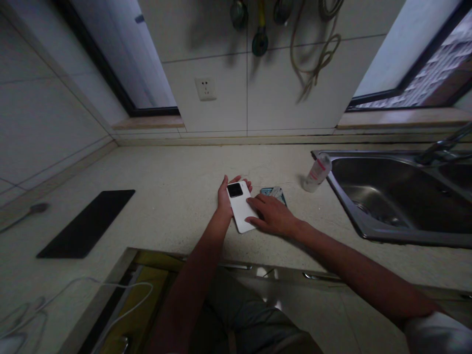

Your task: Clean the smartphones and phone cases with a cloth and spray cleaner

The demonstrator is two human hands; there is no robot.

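Flat white rectangular phone [241, 212], back side up, black square camera block at its far end, lies on the pale speckled stone countertop [173, 196], near the front edge.

Left hand [224, 195]: cupped along the phone's left long edge, thumb and fingertips curling over its far end; fingers partly bent, gripping the phone's sides.

Right hand [272, 215]: palm down, fingers extended and slightly spread, fingertips pressing flat on the phone's right side. Not closed around it.

Just behind the right hand, touching or nearly so: small dark teal-edged flat object [273, 192], partly hidden, identity unclear.

Right of that, a small clear plastic bottle [317, 172] with red-and-white label leans beside the rim of the stainless steel sink [368, 231].

Black rectangular mat [87, 222] lies well apart on the left.
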